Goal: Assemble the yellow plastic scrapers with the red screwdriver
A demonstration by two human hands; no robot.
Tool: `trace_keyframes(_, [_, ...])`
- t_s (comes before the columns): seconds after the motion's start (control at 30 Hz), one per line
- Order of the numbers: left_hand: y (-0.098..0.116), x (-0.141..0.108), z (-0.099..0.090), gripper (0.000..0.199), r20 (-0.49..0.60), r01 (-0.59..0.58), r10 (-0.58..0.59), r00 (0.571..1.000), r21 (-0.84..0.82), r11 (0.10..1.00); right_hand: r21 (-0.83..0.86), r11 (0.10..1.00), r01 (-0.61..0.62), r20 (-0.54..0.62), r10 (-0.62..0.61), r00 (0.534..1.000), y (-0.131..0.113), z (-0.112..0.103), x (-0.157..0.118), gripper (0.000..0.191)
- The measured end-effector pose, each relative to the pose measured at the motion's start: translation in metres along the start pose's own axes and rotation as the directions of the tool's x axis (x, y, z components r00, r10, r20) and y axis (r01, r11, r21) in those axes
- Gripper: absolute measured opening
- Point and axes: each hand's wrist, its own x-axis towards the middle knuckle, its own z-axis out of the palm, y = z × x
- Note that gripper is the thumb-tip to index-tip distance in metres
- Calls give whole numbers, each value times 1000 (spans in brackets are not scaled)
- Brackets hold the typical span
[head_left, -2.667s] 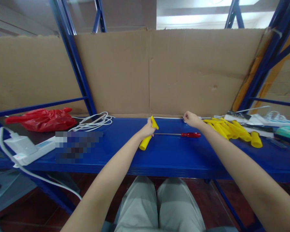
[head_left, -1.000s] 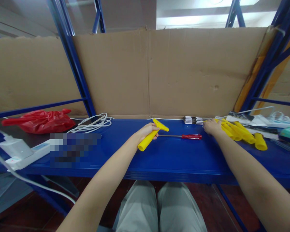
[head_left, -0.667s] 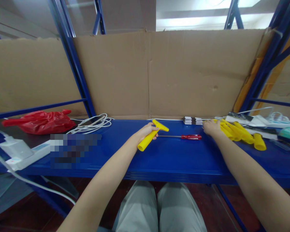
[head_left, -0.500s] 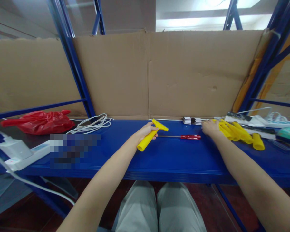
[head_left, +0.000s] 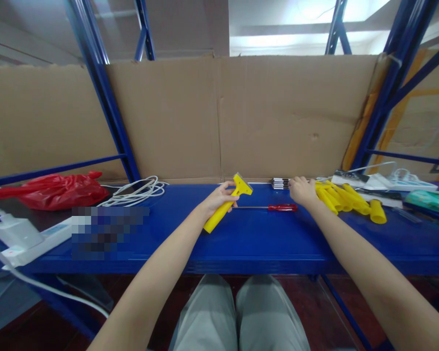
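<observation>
My left hand (head_left: 222,199) is closed round the handle of a yellow scraper (head_left: 219,214). Its flat, T-shaped head points up and to the right, away from me. Just beyond that hand lies a screwdriver (head_left: 282,207) with a red handle, its shaft partly behind my fingers. My right hand (head_left: 303,191) has its fingers curled at the right end of a row of small white-and-dark packs (head_left: 279,184) by the cardboard. What its fingertips hold, if anything, is hidden. Several yellow handles (head_left: 342,197) lie right beside it.
A red plastic bag (head_left: 54,191), coiled white cable (head_left: 137,191) and a power strip (head_left: 51,234) with a plugged-in adapter stand left. A cardboard sheet (head_left: 168,122) closes the back of the blue shelf (head_left: 249,248). At the right lie white boxes and a green packet (head_left: 429,200).
My right hand has shifted left from beside the yellow handles, over the end of the packs. The scraper has turned slightly in my left hand, showing its head flatter. The view has shifted slightly.
</observation>
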Motion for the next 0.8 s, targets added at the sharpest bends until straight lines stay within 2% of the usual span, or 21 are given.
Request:
trace_keyframes(0.1, [-3,2,-2,49,-4,-102,105,994,180,978,17,999,31,-22,-30,999,-5,-2,0,36])
trace_keyframes(0.17, [-6,4,-3,47,-24,-180,203,979,364,914,29,999,38,-24,-37,999,-6,-3,-1,36])
trace_keyframes(0.23, [-9,6,-5,44,-9,-271,337,941,578,770,41,998,40,-21,-40,999,-7,-3,-1,36])
trace_keyframes(0.33, [-13,9,-9,42,101,-351,482,870,814,462,63,997,50,-28,-48,998,-7,-1,-1,35])
trace_keyframes(0.4, [-16,9,-11,41,162,-337,481,862,891,304,74,996,56,-35,-53,998,-7,1,0,35])
trace_keyframes(0.47, [-17,8,-10,40,178,-297,450,875,932,207,81,995,58,-36,-55,998,-7,3,1,34])
trace_keyframes(0.6, [-15,4,-5,40,158,-229,402,902,964,134,102,993,51,-21,-49,999,-5,4,1,34])
trace_keyframes(0.8, [-7,-1,0,40,152,-222,346,926,959,173,158,987,-10,34,5,999,-2,0,-1,35])
